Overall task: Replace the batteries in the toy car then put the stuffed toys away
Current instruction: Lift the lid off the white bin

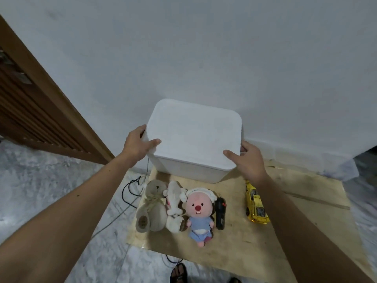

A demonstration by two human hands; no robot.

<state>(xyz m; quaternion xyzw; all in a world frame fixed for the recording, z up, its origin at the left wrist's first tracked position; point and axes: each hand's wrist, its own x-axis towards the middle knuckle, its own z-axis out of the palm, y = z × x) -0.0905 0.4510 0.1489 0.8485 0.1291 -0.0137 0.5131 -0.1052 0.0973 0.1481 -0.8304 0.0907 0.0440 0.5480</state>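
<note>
- The white foam box [193, 137] sits at twelve o'clock on the wooden board [240, 227], close against the white wall [204, 48], with its lid on.
- The left hand [137, 145] grips the box's left side – thumb laid flat on the lid's near-left corner, the other fingers curled round the edge and mostly out of sight.
- The right hand [249, 158] grips the right side in the same way – thumb on the lid's near-right corner, fingers wrapped round the far edge.
- Three stuffed toys lie in a row at about six o'clock from the box, touching one another: a beige teddy bear [152, 207] on the left, a white plush [174, 205] in the middle, and a pink-faced plush in a blue dress [199, 215] on the right.
- A black remote control [220, 213] lies just beside the pink-faced plush, at its three o'clock.
- The yellow toy car [256, 205] rests on the board at about five o'clock from the box, apart from the remote and partly under the right forearm; whether its battery cover is on cannot be told.
- A dark cable [127, 190] and a grey one trail over the marble floor [40, 180] at nine o'clock from the toys.
- A brown louvred door [30, 103] stands at ten o'clock.
- A sandalled foot [179, 272] shows at the bottom edge.
</note>
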